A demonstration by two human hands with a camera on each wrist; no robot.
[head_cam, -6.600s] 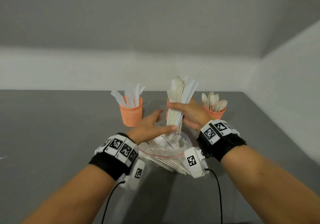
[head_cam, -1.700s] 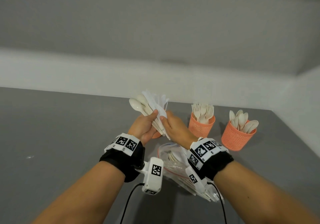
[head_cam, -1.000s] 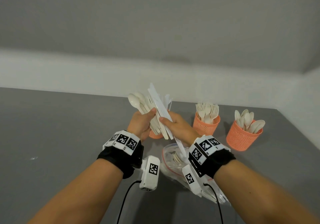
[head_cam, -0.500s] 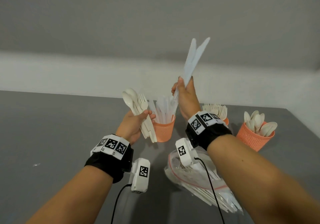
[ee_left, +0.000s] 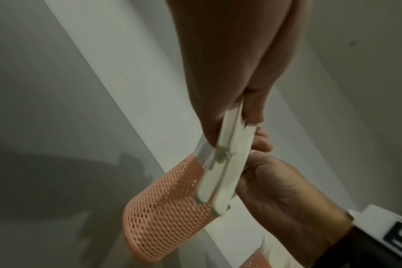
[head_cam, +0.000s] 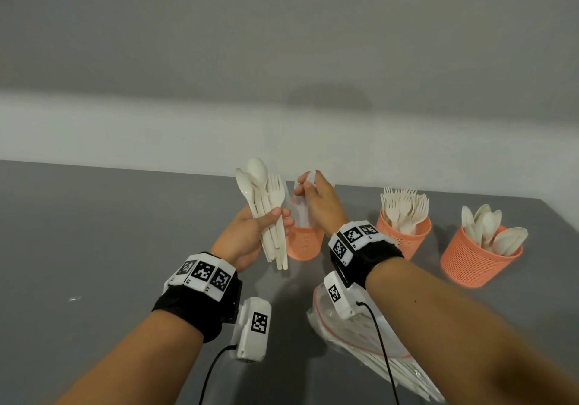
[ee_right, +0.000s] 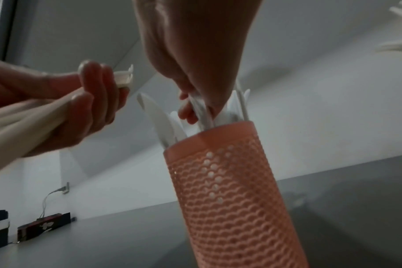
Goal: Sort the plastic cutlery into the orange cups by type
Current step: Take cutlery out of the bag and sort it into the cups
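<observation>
Grey tabletop [head_cam: 109, 232] is stretching out beneath my hands, with a pale wall rising behind it. My left hand [head_cam: 247, 235] is gripping a bundle of cream plastic spoons and forks [head_cam: 266, 213], fingers and thumb curled round the handles, heads pointing up. Just beside it, my right hand [head_cam: 316, 201] is reaching down over the leftmost orange mesh cup [head_cam: 302, 243], and its fingertips [ee_right: 188, 112] are pinching white plastic knives [ee_right: 203, 110] that are standing inside that cup. More knives [ee_right: 158, 117] are leaning out of the same rim in the right wrist view.

To the right, a second orange mesh cup [head_cam: 407, 238] is holding cream forks [head_cam: 404, 207] with tines up, and further right a third orange mesh cup [head_cam: 476, 260] is holding cream spoons [head_cam: 492, 229]. All three cups are standing upright, apart from one another.

Nearer to me, a clear plastic zip bag with a red seal line [head_cam: 360, 332] is lying flat on the table under my right forearm, with more white cutlery showing through it. Black wristbands with square markers are sitting on both wrists.
</observation>
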